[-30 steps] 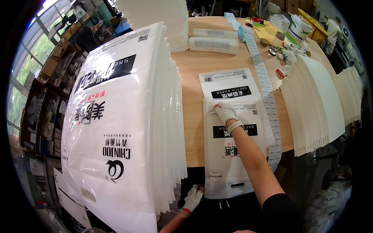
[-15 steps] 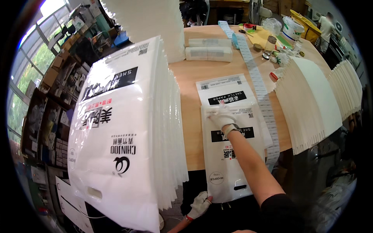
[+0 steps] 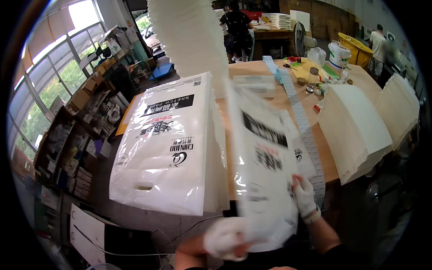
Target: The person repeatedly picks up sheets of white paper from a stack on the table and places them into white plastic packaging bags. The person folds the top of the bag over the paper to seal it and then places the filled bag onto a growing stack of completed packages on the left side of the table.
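In front of me a white plastic-bagged pack of sketch paper (image 3: 263, 180) is lifted and tilted, blurred by motion. My left hand (image 3: 227, 238), in a white glove with bare fingertips, grips its lower left corner; that hand is smeared too. At the pack's right edge my right hand (image 3: 306, 196), gloved the same way, pinches the plastic. A second printed plastic bag (image 3: 298, 153) lies on the table behind it, mostly hidden. To the left rises a tall stack of similar bagged packs (image 3: 166, 144), the top one with a cut-out handle.
A tall white paper stack (image 3: 189, 45) stands behind the bagged packs. A label strip (image 3: 299, 112) runs down the wooden table (image 3: 252, 68). Fanned paper stacks (image 3: 355, 126) stand at the right edge. Scissors (image 3: 289, 66), a jar (image 3: 312, 78) and a bucket (image 3: 338, 55) sit at the back. Two people work farther off.
The pack has risen off the table and tilted. My right hand has moved from its top to its right edge; my left hand stays at the lower left corner. The view has lifted.
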`<state>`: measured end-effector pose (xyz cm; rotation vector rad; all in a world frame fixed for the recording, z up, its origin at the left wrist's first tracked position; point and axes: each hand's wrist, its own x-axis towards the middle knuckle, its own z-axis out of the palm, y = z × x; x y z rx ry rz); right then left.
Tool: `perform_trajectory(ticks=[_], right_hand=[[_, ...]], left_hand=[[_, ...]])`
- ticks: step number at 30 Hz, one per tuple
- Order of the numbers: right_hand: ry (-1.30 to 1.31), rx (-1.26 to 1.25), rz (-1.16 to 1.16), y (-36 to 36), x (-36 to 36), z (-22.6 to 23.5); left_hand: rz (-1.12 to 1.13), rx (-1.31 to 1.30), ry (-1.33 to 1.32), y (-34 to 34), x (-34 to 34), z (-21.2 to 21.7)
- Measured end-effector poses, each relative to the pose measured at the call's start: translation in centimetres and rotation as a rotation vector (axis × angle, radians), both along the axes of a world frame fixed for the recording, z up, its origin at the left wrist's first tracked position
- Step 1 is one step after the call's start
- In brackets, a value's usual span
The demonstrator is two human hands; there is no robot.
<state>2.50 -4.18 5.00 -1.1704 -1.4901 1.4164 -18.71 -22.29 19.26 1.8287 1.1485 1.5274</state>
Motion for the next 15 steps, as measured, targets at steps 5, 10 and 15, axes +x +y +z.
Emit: perform_trajectory(ticks=[5,10,15], right_hand=[[0.236,0.315,0.385,2.7,-12.1,16.7],[-0.036,0.531,0.739,1.3,-22.4,19.8],[0.304,0.734,0.566,2.4,-23.1,17.1]], left_hand=[[0.891,0.325,-0.694,-4.6,-6.5,5.0],[0.919,0.199,-0.866,-9.7,-20.5,5.2],[0.944,0.139,-0.717,-9.8,-21.1,-2.6]])
